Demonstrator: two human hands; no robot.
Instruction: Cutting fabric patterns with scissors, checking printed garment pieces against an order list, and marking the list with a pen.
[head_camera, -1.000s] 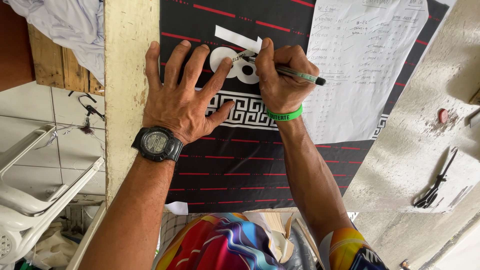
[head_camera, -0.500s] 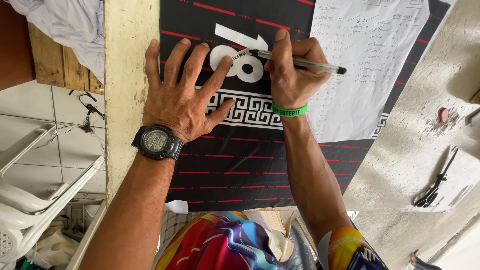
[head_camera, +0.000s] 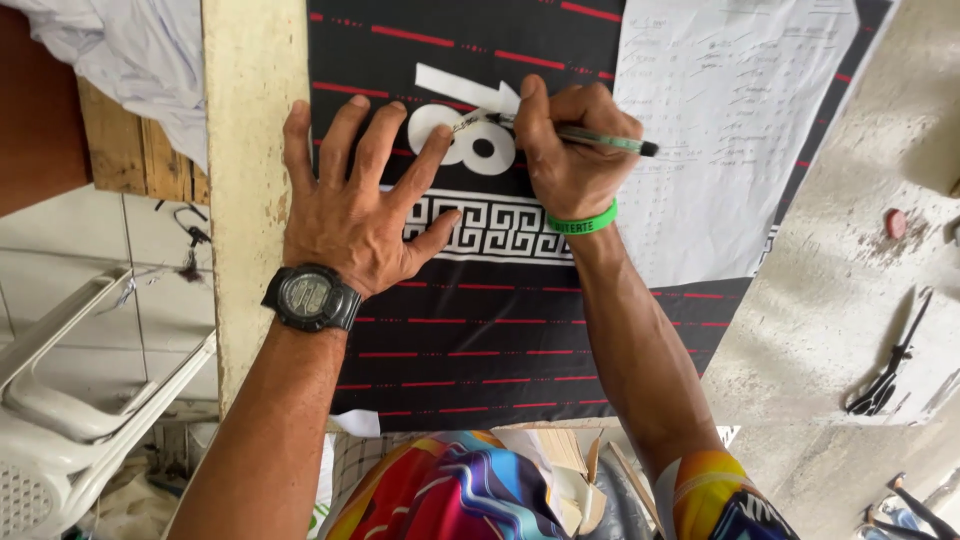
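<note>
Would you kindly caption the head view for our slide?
Left hand flat on black red-striped fabric; right hand holds a pen at white digits.

Single head-worn view, steeply downward, close over the worktable (head_camera: 250, 150).

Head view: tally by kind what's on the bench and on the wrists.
Pen, in the right hand: 1
Black-and-red fabric, under the left hand: 1
Handwritten paper sheet: 1
Black scissors: 1
Black wristwatch: 1
Green wristband: 1
Total: 6
</note>
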